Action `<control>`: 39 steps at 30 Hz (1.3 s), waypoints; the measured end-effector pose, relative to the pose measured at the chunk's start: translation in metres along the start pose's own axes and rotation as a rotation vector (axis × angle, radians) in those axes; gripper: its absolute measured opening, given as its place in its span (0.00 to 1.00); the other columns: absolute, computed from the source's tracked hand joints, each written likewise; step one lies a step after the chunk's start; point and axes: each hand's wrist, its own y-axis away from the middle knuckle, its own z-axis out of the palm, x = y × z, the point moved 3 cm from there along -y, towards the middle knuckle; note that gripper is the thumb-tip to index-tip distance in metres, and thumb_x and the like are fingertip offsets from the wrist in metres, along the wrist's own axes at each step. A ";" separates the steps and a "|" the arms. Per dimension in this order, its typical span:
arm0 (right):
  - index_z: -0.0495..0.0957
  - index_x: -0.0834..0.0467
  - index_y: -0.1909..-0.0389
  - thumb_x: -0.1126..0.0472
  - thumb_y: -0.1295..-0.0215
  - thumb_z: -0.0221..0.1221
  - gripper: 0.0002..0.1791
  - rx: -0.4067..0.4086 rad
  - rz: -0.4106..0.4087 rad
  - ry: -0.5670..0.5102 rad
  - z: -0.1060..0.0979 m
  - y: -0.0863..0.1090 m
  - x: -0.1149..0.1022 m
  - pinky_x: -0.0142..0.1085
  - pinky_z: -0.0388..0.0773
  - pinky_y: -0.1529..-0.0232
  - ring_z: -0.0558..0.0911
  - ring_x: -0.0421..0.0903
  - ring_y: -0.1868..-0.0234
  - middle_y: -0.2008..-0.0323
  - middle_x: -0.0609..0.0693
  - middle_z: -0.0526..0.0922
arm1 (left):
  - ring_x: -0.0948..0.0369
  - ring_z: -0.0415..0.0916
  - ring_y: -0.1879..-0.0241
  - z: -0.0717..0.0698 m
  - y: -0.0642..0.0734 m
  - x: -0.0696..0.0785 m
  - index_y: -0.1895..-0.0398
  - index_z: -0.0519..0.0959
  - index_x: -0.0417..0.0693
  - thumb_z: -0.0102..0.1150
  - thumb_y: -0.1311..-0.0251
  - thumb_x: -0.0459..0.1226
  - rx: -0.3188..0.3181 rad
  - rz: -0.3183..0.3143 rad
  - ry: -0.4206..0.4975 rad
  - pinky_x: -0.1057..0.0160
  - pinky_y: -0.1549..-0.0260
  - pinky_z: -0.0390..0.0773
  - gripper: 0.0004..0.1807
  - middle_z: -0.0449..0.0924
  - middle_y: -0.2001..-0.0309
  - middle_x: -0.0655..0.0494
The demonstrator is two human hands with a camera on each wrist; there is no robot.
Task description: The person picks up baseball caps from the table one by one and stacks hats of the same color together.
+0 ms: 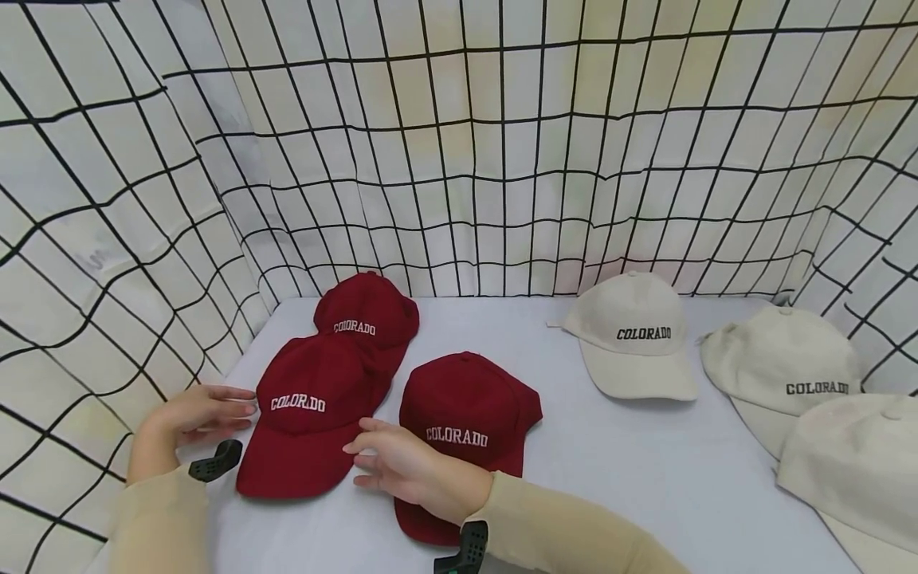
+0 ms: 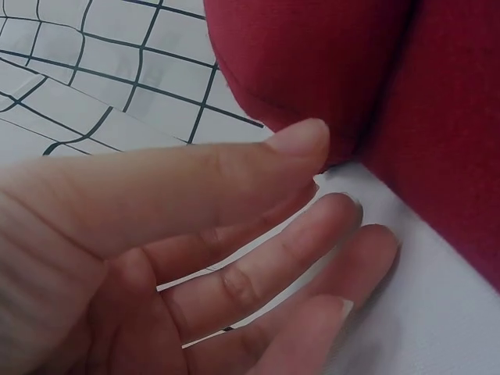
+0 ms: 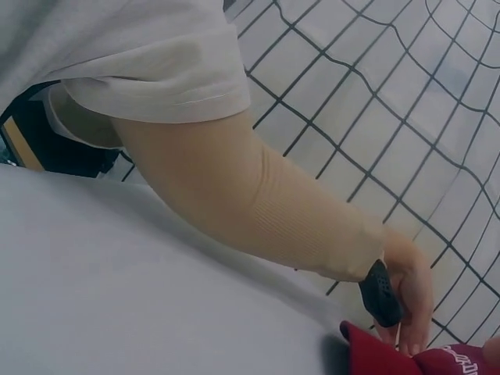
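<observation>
A dark red cap [image 1: 301,438] with white COLORADO lettering lies at the left, overlapping the front of another red cap [image 1: 369,295] behind it. My left hand [image 1: 201,410] is beside its left edge, fingers loosely extended; in the left wrist view the thumb and fingers [image 2: 250,289] are apart with nothing between them. On the other side, the right hand [image 1: 416,470] has its fingertips right at the brim's right edge, with relaxed fingers. That hand and forearm pass over a third red cap [image 1: 466,391], hiding part of its brim.
Off-white COLORADO caps sit to the right: one cap [image 1: 634,335] at the back, a second cap [image 1: 782,359] partly under a third cap [image 1: 861,454] at the frame edge. White cloth walls with black grid lines [image 1: 502,159] enclose the white table [image 1: 610,470] at the back and sides.
</observation>
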 end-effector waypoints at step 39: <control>0.60 0.63 0.34 0.72 0.45 0.54 0.34 0.060 -0.063 -0.047 -0.008 -0.015 -0.001 0.51 0.66 0.44 0.70 0.59 0.45 0.38 0.57 0.63 | 0.58 0.79 0.59 0.009 -0.003 -0.003 0.40 0.61 0.29 0.58 0.39 0.38 -0.101 0.028 0.134 0.57 0.59 0.78 0.31 0.81 0.58 0.54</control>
